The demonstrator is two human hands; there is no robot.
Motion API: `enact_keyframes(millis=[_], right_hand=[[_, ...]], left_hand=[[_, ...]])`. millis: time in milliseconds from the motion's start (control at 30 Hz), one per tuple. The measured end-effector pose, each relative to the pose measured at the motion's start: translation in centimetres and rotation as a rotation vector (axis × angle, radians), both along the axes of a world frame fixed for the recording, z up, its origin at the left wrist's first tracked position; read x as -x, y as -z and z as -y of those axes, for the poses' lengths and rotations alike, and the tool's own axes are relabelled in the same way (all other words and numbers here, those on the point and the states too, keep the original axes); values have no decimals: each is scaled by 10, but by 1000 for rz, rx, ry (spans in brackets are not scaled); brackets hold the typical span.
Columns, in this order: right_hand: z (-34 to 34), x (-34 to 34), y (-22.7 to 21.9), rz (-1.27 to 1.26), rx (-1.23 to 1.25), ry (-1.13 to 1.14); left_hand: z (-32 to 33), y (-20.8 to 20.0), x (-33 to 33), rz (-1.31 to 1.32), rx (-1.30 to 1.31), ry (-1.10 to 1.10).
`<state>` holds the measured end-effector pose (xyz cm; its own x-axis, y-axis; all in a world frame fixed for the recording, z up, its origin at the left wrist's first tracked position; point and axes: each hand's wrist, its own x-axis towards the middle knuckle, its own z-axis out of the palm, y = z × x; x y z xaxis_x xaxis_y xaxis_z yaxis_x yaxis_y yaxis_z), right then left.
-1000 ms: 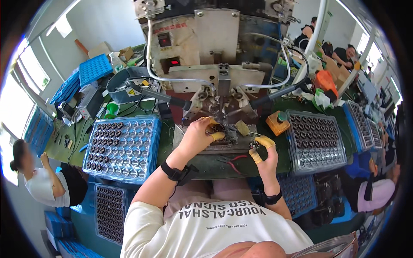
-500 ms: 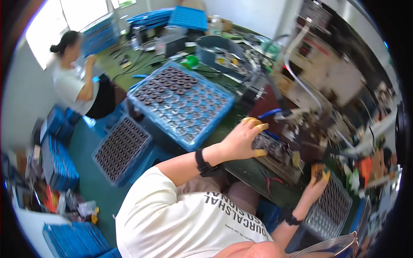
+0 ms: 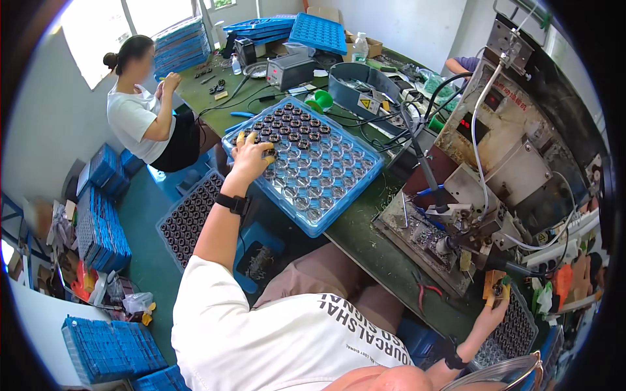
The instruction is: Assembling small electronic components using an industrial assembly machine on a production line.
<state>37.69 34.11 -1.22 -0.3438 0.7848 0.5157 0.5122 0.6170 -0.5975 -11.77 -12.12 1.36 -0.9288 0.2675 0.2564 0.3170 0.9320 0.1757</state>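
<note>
My left hand [image 3: 250, 158], with yellow finger covers on its tips, reaches over a blue-rimmed tray [image 3: 306, 229] on the bench. Its fingers curl around a small dark round part [image 3: 270, 153] at the edge of the filled rows. Dark round parts fill the tray's far left; clear plastic pockets show in the rest. At the bench's right side my right hand [image 3: 497, 306] is closed on a small round part [image 3: 499, 287], close against a yellow-orange block [image 3: 489, 280]. The fingers partly hide that part. Below this hand lies another tray of dark parts [image 3: 515, 319].
A grimy bench machine [image 3: 450, 215] with hoses stands at right, red-handled pliers [image 3: 427, 289] before it. Behind are a grey-blue bowl feeder [image 3: 355, 85] and a grey box [image 3: 289, 70]. A co-worker [image 3: 140, 117] sits at far left. Another tray [image 3: 189, 218] stands low at left.
My left hand has moved from the machine leftward to the blue-rimmed tray. My right hand stays beside the yellow-orange block. The view has shifted somewhat.
</note>
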Motion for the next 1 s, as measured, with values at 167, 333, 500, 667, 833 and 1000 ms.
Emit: enact_keyframes(millis=[167,333,500,667,833,1000], right_hand=[[28,-66,-28,-91,-1,51],[17,-127,-37,-244,94,154],[-33,-198,-34,-108,-30,445],[-82,-290,-25,286,20,715],[-110,-302,-21,579,80,863],[-124,-314,-15,570,262,797]], left_hand=[[-17,5,15,-237,-153,248],[-41,46,-10,266,-1074,594],[-95,20,-84,511,-1017,580],[-123,55,-86,575,-1049,688],[-118,48,-87,647,-1051,694],[-117,63,-71,653,-1123,651]])
